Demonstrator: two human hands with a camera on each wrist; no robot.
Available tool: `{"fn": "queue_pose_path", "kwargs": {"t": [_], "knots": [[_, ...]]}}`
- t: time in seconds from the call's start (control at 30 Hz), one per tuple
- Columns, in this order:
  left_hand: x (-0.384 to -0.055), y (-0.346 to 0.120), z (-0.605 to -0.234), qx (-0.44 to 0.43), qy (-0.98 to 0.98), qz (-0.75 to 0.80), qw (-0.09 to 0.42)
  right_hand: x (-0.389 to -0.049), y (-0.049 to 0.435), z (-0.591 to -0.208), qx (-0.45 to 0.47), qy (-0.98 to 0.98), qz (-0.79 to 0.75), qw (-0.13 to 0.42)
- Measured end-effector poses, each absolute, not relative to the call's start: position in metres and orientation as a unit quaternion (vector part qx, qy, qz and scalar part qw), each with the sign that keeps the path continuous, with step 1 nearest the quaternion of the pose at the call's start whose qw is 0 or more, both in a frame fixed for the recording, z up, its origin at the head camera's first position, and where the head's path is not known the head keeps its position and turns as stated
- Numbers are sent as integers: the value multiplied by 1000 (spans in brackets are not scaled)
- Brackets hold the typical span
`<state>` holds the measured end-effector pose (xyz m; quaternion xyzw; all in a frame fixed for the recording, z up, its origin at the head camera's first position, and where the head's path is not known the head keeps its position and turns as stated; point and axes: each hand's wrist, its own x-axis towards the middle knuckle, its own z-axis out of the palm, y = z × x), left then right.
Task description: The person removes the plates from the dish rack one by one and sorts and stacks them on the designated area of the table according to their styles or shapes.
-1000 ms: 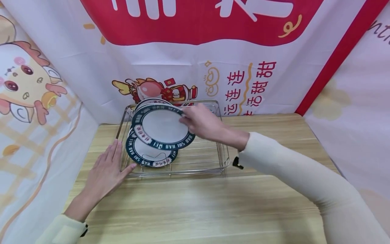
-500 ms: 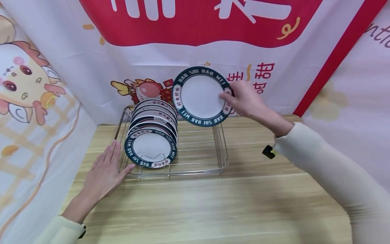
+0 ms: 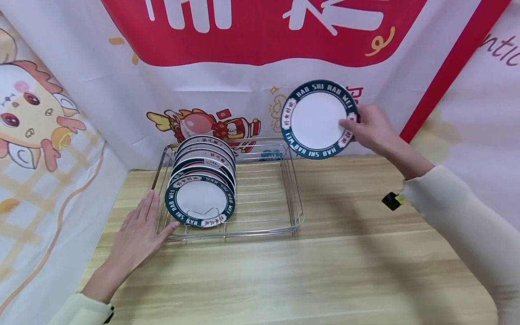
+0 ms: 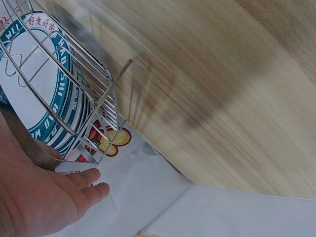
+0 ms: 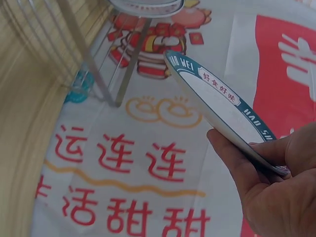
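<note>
My right hand (image 3: 371, 127) pinches the right rim of a white plate (image 3: 318, 119) with a dark green lettered border. The thumb lies on its face and the fingers are behind it, as the right wrist view shows. This plate (image 5: 222, 106) is raised above the table, right of the wire dish rack (image 3: 260, 234). Several plates stand in a row in the rack's left half, the front one a green-rimmed plate (image 3: 200, 201). At the rack's left front corner rests my left hand (image 3: 136, 232), fingers extended along its side; in the left wrist view the hand (image 4: 49, 197) lies against the frame.
The rack stands on a wooden table (image 3: 260, 280) near its back edge. Behind it hangs a printed white and red cloth (image 3: 243, 76), with another patterned cloth (image 3: 48, 194) along the left side. The rack's right half shows bare wires.
My right hand has lifted the plate up from over the rack and carried it to the right, uncovering the row of plates. The left hand stays at the rack's corner.
</note>
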<state>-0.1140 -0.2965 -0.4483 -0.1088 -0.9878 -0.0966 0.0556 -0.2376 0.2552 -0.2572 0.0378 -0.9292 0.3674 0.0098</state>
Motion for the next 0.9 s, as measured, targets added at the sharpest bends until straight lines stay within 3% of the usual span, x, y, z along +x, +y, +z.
{"fn": "queue_pose_path", "kwargs": {"t": [0.4,0.9], "knots": [[-107,-296,-452,-112,-987,-101,60,-245,307,-298,-30,-923,380,-51],[-111,-296,-448,-109,-987,-102,65,-252,328,-366,-72,-902,403,-136]]}}
